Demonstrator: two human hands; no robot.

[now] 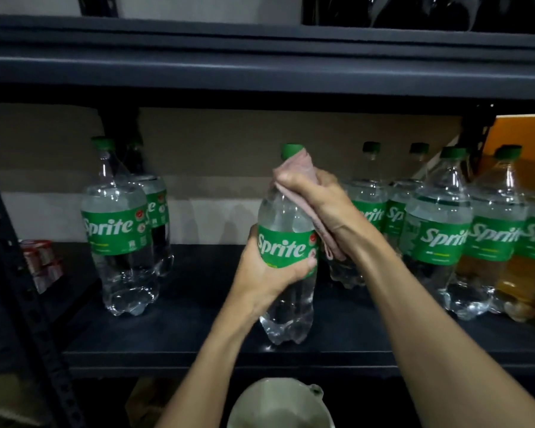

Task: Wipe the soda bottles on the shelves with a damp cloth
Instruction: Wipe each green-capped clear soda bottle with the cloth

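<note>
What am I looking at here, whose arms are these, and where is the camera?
There is no machine: these are a person's two bare arms, filmed by one wide-angle camera worn on the head, looking forward and down. The left hand grips a clear soda bottle by its green label. The right hand holds a pink cloth against the bottle's neck, just under the cap. Other bottles stand on the dark shelf on both sides, with small cans at far left. A pale container shows at the bottom edge.
</note>
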